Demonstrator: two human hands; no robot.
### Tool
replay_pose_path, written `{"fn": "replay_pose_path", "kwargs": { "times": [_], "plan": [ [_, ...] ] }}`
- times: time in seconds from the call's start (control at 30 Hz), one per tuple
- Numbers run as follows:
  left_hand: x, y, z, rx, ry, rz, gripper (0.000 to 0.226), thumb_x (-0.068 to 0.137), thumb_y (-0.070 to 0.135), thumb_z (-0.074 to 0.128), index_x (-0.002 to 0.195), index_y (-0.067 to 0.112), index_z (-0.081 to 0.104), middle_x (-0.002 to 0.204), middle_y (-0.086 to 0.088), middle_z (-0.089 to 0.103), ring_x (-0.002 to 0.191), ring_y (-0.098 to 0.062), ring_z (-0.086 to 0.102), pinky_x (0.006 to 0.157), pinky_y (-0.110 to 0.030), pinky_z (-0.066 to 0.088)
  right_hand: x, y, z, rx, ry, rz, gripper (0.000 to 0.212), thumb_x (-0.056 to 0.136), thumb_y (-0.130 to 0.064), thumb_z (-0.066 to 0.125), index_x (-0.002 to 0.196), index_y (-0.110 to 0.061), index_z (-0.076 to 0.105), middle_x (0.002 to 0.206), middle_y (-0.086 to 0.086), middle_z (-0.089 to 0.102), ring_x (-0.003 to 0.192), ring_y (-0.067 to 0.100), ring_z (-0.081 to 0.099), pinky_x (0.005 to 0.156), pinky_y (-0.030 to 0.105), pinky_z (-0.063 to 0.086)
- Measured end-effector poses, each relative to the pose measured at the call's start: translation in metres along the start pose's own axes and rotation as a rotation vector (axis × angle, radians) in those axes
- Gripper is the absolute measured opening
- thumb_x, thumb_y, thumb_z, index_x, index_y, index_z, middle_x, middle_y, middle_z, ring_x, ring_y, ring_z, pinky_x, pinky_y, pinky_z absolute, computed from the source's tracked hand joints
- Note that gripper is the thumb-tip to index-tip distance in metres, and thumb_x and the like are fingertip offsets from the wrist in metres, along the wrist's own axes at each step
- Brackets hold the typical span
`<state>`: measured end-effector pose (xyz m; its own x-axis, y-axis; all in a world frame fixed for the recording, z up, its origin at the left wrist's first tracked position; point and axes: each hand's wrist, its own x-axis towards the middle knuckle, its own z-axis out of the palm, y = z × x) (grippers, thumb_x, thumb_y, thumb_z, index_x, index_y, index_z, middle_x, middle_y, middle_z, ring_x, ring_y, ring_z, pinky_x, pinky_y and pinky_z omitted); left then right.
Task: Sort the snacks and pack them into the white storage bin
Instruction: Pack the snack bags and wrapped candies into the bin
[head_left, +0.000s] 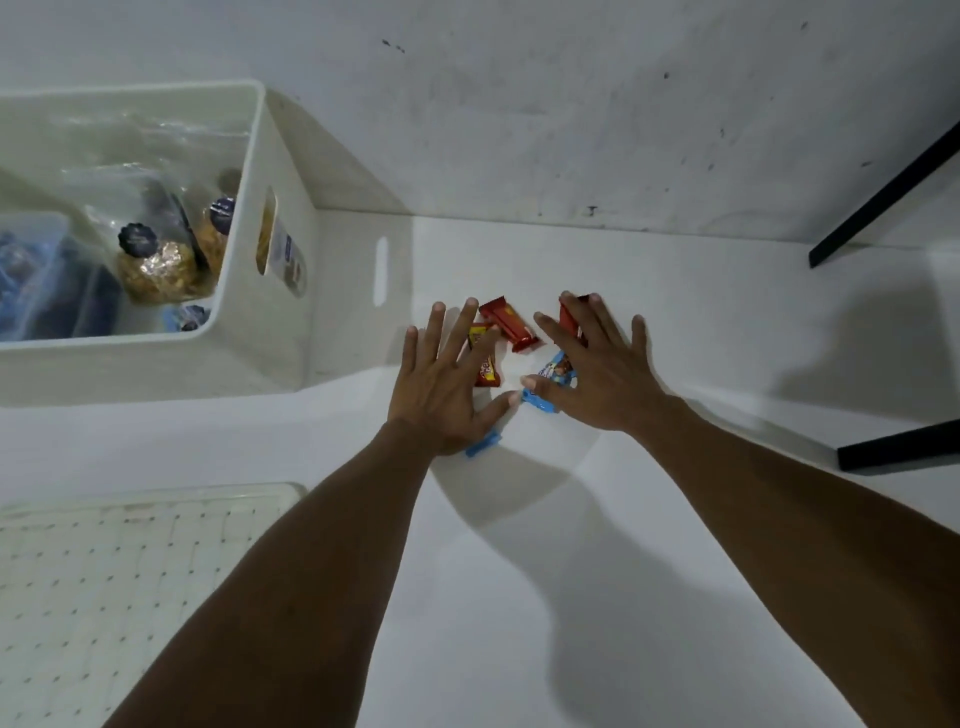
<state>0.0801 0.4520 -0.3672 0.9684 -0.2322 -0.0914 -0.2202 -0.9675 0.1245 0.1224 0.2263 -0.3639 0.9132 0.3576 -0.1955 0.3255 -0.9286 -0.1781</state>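
Note:
Small snack bars lie in a cluster on the white table. My left hand (445, 382) is spread flat over a red-and-yellow bar (485, 371), and a blue wrapper (483, 446) pokes out under its heel. My right hand (597, 366) is spread flat over a blue-and-white packet (555, 375) and a red bar (567, 321). Another red bar (508, 325) lies bare between the two hands. The white storage bin (270, 332) stands at the left and holds clear bags of round golden snacks (156, 270) and blue packets (31, 280).
A white perforated lid or tray (114, 577) lies at the near left. Two black bars (883, 202) cross the right side by the grey wall. The bin's wall with a handle slot (381, 270) stands just left of the snack cluster.

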Motion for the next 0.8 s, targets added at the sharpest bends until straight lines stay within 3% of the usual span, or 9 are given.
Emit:
{"fn": "replay_pose_path", "kwargs": {
  "times": [0.3, 0.4, 0.47, 0.57, 0.67, 0.73, 0.8],
  "plan": [
    [0.046, 0.000, -0.005, -0.010, 0.032, 0.334, 0.087, 0.092, 0.074, 0.027, 0.158, 0.028, -0.005, 0.167, 0.001, -0.011, 0.154, -0.025, -0.010, 0.124, -0.052, 0.008, -0.012, 0.011, 0.015, 0.105, 0.139, -0.061, 0.072, 0.088, -0.069, 0.028, 0.149, -0.030, 0.032, 0.163, -0.004, 0.020, 0.153, 0.024, 0.009, 0.119, 0.056, 0.013],
    [0.048, 0.000, 0.000, 0.001, -0.001, 0.338, 0.078, 0.094, 0.069, 0.026, 0.159, 0.030, 0.007, 0.168, -0.001, 0.003, 0.155, -0.026, -0.002, 0.124, -0.048, 0.010, -0.011, 0.010, 0.016, 0.131, 0.147, -0.052, 0.066, 0.092, -0.064, 0.033, 0.148, -0.029, 0.035, 0.162, -0.004, 0.022, 0.153, 0.023, 0.011, 0.119, 0.053, 0.012],
    [0.042, 0.000, 0.004, -0.047, 0.077, 0.308, 0.071, 0.095, 0.061, 0.036, 0.153, 0.021, 0.032, 0.162, -0.006, 0.029, 0.149, -0.032, 0.023, 0.120, -0.047, 0.024, -0.010, 0.011, 0.018, 0.155, 0.173, -0.046, 0.059, 0.095, -0.056, 0.042, 0.146, -0.026, 0.040, 0.160, -0.003, 0.026, 0.152, 0.022, 0.014, 0.120, 0.051, 0.014],
    [0.025, 0.005, 0.008, -0.048, 0.281, 0.268, 0.047, 0.090, 0.042, 0.050, 0.126, 0.012, 0.059, 0.134, -0.009, 0.057, 0.115, -0.033, 0.052, 0.090, -0.047, 0.047, -0.010, 0.009, 0.021, 0.222, 0.251, -0.037, 0.049, 0.096, -0.041, 0.054, 0.138, -0.016, 0.052, 0.154, 0.003, 0.039, 0.149, 0.026, 0.026, 0.119, 0.046, 0.024],
    [0.007, 0.011, 0.008, -0.030, 0.317, 0.170, 0.034, 0.089, 0.041, 0.052, 0.106, 0.015, 0.065, 0.108, -0.005, 0.062, 0.088, -0.029, 0.053, 0.057, -0.037, 0.048, -0.016, -0.002, 0.023, 0.224, 0.368, -0.024, 0.035, 0.092, -0.022, 0.065, 0.123, -0.006, 0.063, 0.137, 0.011, 0.057, 0.135, 0.032, 0.046, 0.110, 0.042, 0.040],
    [-0.004, 0.013, 0.008, -0.045, 0.280, 0.093, 0.029, 0.088, 0.042, 0.056, 0.099, 0.016, 0.065, 0.097, -0.003, 0.060, 0.079, -0.025, 0.053, 0.047, -0.028, 0.044, -0.023, -0.012, 0.024, 0.199, 0.403, -0.023, 0.028, 0.084, -0.007, 0.072, 0.111, -0.005, 0.068, 0.121, 0.011, 0.065, 0.119, 0.032, 0.058, 0.100, 0.038, 0.050],
    [-0.015, 0.011, 0.004, -0.079, 0.228, 0.047, 0.025, 0.085, 0.038, 0.061, 0.096, 0.016, 0.064, 0.091, -0.004, 0.057, 0.072, -0.025, 0.055, 0.045, -0.028, 0.044, -0.029, -0.021, 0.021, 0.204, 0.383, -0.021, 0.030, 0.077, 0.003, 0.075, 0.105, -0.007, 0.071, 0.110, 0.008, 0.068, 0.101, 0.029, 0.063, 0.086, 0.035, 0.055]
  ]
}}
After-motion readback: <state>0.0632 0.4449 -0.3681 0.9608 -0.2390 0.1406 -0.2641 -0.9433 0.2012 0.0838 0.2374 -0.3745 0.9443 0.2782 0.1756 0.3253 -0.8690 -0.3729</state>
